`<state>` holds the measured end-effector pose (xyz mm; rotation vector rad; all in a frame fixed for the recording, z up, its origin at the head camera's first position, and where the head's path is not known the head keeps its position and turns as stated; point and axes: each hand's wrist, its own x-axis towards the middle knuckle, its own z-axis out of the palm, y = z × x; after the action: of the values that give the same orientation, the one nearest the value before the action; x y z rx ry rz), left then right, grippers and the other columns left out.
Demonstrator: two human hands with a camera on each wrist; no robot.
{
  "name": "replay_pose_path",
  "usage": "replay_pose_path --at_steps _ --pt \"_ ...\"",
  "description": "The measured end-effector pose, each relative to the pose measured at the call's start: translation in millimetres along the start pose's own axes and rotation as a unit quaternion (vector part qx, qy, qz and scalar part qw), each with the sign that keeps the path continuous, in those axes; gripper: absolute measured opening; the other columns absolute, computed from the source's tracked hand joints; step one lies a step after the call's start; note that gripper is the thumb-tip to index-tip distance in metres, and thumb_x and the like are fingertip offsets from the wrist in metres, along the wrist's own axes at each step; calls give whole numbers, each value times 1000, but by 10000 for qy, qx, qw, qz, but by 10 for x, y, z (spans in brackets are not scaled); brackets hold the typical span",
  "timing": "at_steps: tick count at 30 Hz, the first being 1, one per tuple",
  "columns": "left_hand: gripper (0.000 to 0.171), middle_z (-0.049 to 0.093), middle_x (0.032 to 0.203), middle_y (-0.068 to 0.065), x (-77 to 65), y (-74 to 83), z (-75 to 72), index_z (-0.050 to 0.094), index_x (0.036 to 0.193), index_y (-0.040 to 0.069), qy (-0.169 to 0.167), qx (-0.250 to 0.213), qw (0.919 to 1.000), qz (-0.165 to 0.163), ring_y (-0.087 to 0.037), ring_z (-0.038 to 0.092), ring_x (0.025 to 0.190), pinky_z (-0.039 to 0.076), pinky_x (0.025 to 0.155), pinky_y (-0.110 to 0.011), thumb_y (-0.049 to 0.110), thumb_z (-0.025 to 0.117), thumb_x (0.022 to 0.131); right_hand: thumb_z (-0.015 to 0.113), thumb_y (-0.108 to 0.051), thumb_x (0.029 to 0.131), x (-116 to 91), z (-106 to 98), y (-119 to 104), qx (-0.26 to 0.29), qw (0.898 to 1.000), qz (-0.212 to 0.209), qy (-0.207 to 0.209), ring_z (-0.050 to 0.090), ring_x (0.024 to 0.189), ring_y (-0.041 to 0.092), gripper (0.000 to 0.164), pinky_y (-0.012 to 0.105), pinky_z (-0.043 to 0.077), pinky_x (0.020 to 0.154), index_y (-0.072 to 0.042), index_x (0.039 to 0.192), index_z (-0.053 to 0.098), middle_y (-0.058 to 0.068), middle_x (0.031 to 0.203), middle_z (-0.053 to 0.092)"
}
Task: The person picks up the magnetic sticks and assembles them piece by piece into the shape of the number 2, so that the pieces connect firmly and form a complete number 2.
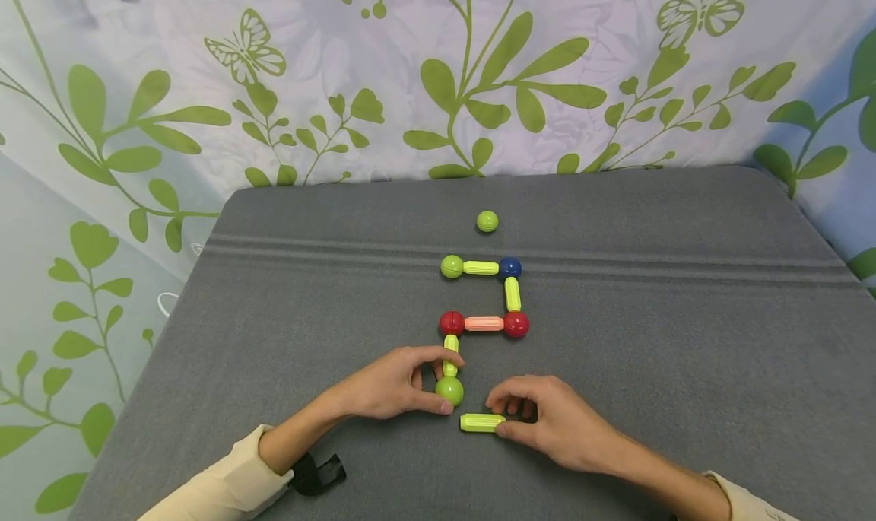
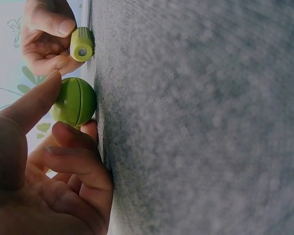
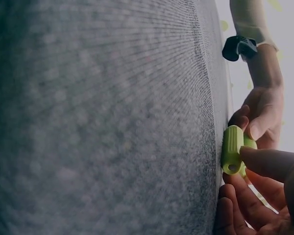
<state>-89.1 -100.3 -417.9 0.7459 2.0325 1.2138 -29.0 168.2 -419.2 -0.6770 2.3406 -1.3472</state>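
In the head view a zigzag of rods and balls lies on the grey cloth. My left hand holds the green ball at its near end, thumb on one side and curled fingers on the other. Its index finger crosses above the yellow-green rod joined to that ball. My right hand pinches the end of a loose yellow-green rod, which lies crosswise just right of the ball, apart from it. The left wrist view shows a round metal tip on this rod, facing the green ball.
Farther up the chain are two red balls with a pink rod between them, a blue ball and another green ball. A loose green ball sits behind. Leaf-patterned fabric hangs beyond the table.
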Motion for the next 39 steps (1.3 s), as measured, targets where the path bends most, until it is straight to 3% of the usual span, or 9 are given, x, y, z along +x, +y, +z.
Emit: replay_pose_path --at_steps 9,20,30,39 --pt "47 57 101 0 0 -12 6 60 129 10 -3 -44 10000 -57 -6 44 52 38 51 -20 17 79 87 78 -14 86 7 4 9 -55 10000 52 -8 58 80 6 18 26 49 67 -20 102 72 -12 90 65" --pt "48 58 101 0 -5 -16 8 60 130 10 26 -93 10000 -6 -5 44 53 38 51 -20 16 79 86 73 -12 90 5 13 13 355 9989 210 224 59 74 9 18 27 50 64 -13 107 69 -7 89 64" --pt "48 57 101 -1 -12 -28 7 60 130 10 21 -163 9999 25 -5 43 52 38 50 -20 15 79 86 71 -7 91 33 -28 16 164 9983 157 539 58 74 10 16 27 50 64 -15 104 70 -6 89 64" --pt "48 57 102 -1 -4 -20 -1 60 130 10 -5 -173 9998 -53 -6 42 50 36 49 -20 16 79 87 70 -8 91 71 -34 27 129 9984 98 536 57 73 10 16 27 49 63 -16 105 70 -6 91 64"
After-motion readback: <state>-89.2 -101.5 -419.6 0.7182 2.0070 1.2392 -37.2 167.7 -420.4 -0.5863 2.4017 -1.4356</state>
